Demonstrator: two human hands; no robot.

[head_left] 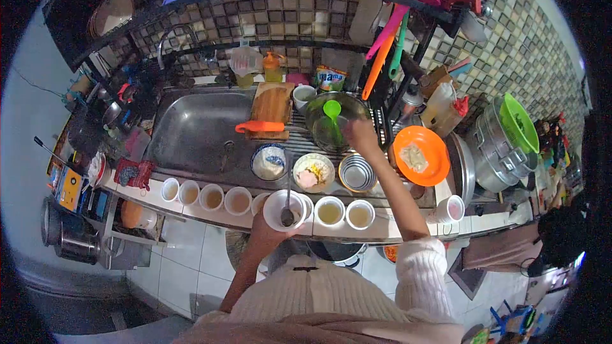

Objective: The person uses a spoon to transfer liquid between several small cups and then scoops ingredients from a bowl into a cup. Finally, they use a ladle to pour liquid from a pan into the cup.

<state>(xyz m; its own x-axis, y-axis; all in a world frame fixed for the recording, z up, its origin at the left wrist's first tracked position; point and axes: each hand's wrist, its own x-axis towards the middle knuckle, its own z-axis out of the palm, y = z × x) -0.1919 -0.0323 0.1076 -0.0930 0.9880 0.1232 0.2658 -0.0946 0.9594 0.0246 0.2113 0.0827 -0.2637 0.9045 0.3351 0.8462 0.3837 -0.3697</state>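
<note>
My left hand [270,234] is wrapped around a white plastic cup [274,209] at the counter's front edge. A metal spoon [288,207] stands in that cup, its bowl at the bottom. My right hand [361,135] is over the right side of a metal pot [314,129], fingers curled at the handle of a light green ladle [331,109]; they are slightly blurred. In front of the pot are a bowl of pink and yellow contents [313,172], a blue-patterned bowl with white contents [269,162] and a metal tin [358,173].
Several filled cups [211,197] line the counter's front edge, with another cup [455,209] at right. A sink [197,130] is at left, beside a cutting board [271,103] with an orange-handled tool [259,127]. An orange plate [437,159] and a large steamer [488,159] stand at right.
</note>
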